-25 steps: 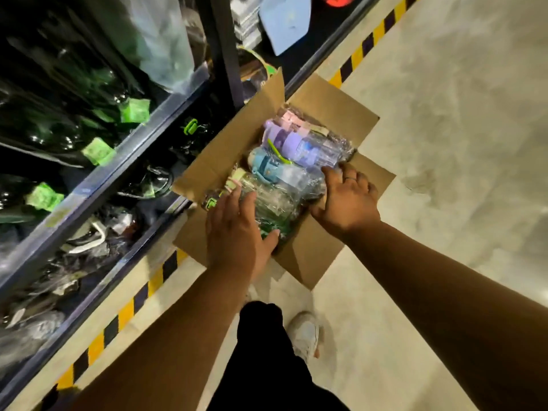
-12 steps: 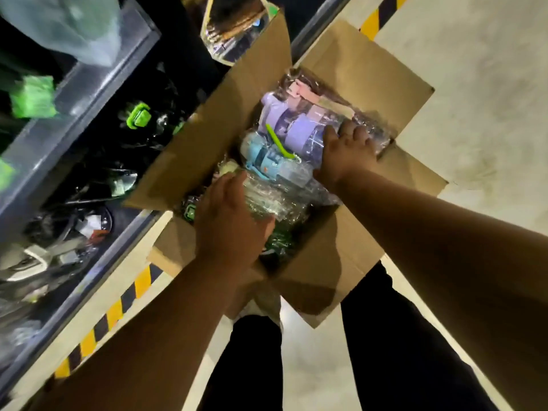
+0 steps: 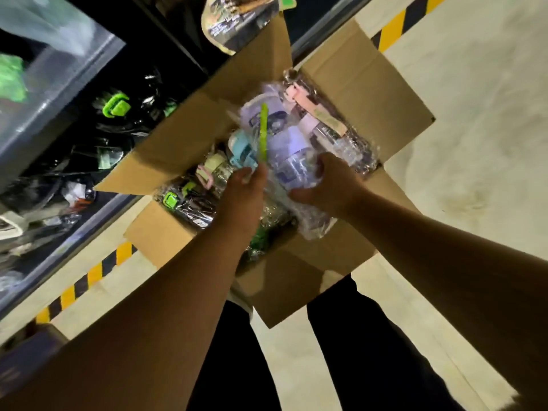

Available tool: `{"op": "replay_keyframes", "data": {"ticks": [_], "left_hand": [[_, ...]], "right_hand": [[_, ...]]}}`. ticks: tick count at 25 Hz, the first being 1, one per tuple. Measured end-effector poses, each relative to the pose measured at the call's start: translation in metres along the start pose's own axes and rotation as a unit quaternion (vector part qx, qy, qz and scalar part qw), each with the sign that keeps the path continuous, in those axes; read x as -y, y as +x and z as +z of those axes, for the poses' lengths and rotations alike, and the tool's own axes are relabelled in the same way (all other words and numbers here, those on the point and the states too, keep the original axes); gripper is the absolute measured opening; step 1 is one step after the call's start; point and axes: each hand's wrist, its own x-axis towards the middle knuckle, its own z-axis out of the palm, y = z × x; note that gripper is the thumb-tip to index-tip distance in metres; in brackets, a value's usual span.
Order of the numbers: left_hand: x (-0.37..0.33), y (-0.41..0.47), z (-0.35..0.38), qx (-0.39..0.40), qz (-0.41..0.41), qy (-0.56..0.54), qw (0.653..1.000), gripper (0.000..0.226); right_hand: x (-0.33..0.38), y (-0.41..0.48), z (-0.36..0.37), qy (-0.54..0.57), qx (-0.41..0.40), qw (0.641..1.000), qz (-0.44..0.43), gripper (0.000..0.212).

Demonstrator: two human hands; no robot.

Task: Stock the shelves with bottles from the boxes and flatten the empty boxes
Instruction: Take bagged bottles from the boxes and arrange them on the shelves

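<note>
Head view: box (image 3: pixel 364 93) open on floor (image 3: pixel 474 149), flaps spread, just beside shelf (image 3: pixel 59 93); wrapped bottles (image 3: pixel 189 200) packed inside. Left hand (image 3: pixel 243 194) and right hand (image 3: pixel 332 182) both grip a film-wrapped purple bottle (image 3: pixel 286 149) over the box's middle; left fingers by its green strap (image 3: pixel 263 132), right fingers curled round its lower side; detail blurred there.

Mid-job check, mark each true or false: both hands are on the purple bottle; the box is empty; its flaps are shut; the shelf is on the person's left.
1. The left hand and right hand both grip the purple bottle. True.
2. The box is empty. False: a blue bottle and a green-clasped bottle lie in it, with other wrapped ones.
3. Its flaps are shut. False: they are folded open.
4. The shelf is on the person's left. True.
</note>
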Motion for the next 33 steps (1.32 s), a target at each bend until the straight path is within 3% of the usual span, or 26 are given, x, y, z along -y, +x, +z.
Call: {"op": "replay_keyframes", "data": {"ticks": [3, 6, 7, 9, 12, 14, 16, 18, 20, 25, 30, 33], "left_hand": [[-0.012, 0.004, 0.003, 0.061, -0.025, -0.158, 0.985, 0.082], [-0.017, 0.014, 0.008, 0.031, -0.038, -0.196, 0.979, 0.104], [-0.013, 0.019, 0.009, -0.004, -0.047, -0.179, 0.983, 0.11], [0.004, 0.035, 0.007, -0.058, -0.062, -0.157, 0.984, 0.116], [0.032, 0.057, -0.002, -0.094, -0.064, -0.151, 0.982, 0.113], [0.035, 0.053, -0.01, -0.104, -0.046, -0.15, 0.982, 0.113], [0.036, 0.047, -0.016, -0.103, -0.036, -0.159, 0.981, 0.113], [0.037, 0.04, -0.02, -0.093, -0.046, -0.172, 0.98, 0.119], [0.037, 0.035, -0.02, -0.082, -0.048, -0.163, 0.982, 0.125], [0.041, 0.034, -0.019, -0.062, -0.028, -0.172, 0.983, 0.112], [0.052, 0.04, -0.03, -0.054, -0.005, -0.174, 0.983, 0.117], [0.054, 0.037, -0.044, -0.048, -0.005, -0.176, 0.983, 0.124]], "right_hand": [[0.003, -0.026, 0.001, 0.122, 0.033, 0.99, -0.069, 0.061], [-0.002, -0.037, -0.003, 0.196, 0.063, 0.971, -0.118, 0.054], [-0.006, -0.03, -0.007, 0.164, 0.022, 0.98, -0.111, 0.048], [-0.018, -0.001, -0.016, 0.0, -0.089, 0.996, -0.017, 0.049], [-0.02, 0.041, -0.016, -0.174, -0.07, 0.98, 0.073, 0.083], [-0.02, 0.059, -0.008, -0.226, -0.096, 0.966, 0.077, 0.087], [-0.019, 0.068, -0.002, -0.218, -0.132, 0.963, 0.087, 0.084], [-0.012, 0.07, 0.005, -0.209, -0.124, 0.966, 0.088, 0.085], [-0.005, 0.07, 0.015, -0.269, -0.104, 0.956, 0.058, 0.085], [-0.003, 0.077, 0.021, -0.255, -0.14, 0.956, 0.046, 0.086], [-0.017, 0.087, 0.015, -0.205, -0.029, 0.975, 0.078, 0.093], [-0.013, 0.069, 0.008, -0.175, -0.06, 0.981, 0.062, 0.089]]}}
